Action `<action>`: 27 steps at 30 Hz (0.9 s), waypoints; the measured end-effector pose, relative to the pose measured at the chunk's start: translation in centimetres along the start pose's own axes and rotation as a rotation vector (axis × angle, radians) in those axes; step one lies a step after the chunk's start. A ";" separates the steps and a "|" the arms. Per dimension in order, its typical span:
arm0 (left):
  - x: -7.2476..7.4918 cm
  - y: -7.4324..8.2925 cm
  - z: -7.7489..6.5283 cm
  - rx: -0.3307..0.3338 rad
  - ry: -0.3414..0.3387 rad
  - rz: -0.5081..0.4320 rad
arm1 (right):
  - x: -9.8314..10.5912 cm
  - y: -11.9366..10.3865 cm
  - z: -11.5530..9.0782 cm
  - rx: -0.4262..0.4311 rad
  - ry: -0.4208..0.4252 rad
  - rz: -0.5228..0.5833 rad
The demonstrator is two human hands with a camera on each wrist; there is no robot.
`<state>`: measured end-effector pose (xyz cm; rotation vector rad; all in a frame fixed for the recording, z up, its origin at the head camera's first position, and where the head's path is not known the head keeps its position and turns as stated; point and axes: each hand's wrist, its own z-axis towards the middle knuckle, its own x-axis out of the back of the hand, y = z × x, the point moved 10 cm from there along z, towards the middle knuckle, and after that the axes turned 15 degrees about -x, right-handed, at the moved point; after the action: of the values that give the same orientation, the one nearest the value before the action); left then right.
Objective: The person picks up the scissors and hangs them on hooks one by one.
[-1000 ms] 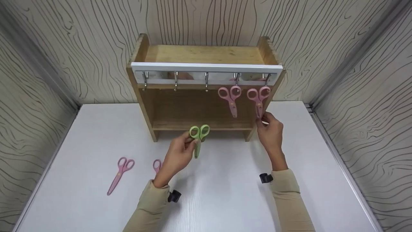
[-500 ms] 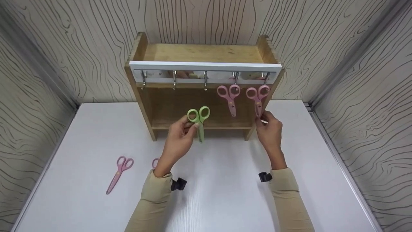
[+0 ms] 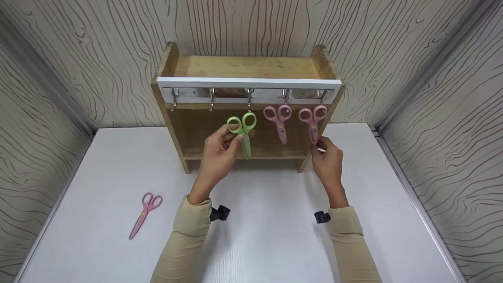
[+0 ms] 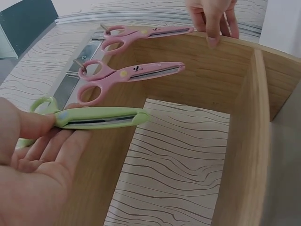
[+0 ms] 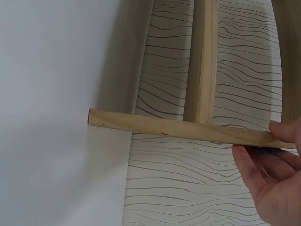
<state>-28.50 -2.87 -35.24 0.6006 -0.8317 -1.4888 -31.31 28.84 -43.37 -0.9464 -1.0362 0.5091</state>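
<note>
My left hand (image 3: 218,155) pinches green scissors (image 3: 246,147) between thumb and fingers, handle loops up and blades down. Their loops are just below the middle hook (image 3: 249,101) in the head view; whether they touch it I cannot tell. Two pink scissors, one (image 3: 281,127) beside the other (image 3: 313,127), hang by their loops from the two hooks on the right. My right hand (image 3: 329,161) grips the right side board (image 5: 160,126) of the wooden shelf (image 3: 247,67), thumb on one face and fingers on the other in the right wrist view.
A white rail (image 3: 251,82) with several metal hooks spans the shelf's front; the two left hooks hold nothing. Pink scissors (image 3: 143,216) lie on the white table (image 3: 271,236) at the left. Patterned walls enclose the back and sides.
My left hand has raised the green scissors from table-front height to just under the middle hook. A pink pair near the left wrist is now hidden by it. My right hand keeps its place.
</note>
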 end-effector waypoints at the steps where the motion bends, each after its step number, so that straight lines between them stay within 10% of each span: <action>1: 0.0 0.0 0.2 0.001 0.001 -0.005 | 0.0 0.0 0.0 -0.002 0.002 0.000; 12: 0.5 -0.7 1.8 -0.056 0.022 0.074 | 0.1 0.1 0.0 -0.003 0.020 -0.011; 27: -0.1 -2.7 2.1 -0.004 0.044 -0.091 | 0.0 0.2 0.1 0.002 0.027 -0.011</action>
<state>-31.78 -2.51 -36.18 0.6735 -0.7761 -1.5537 -31.35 28.94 -43.52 -0.9433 -1.0162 0.4874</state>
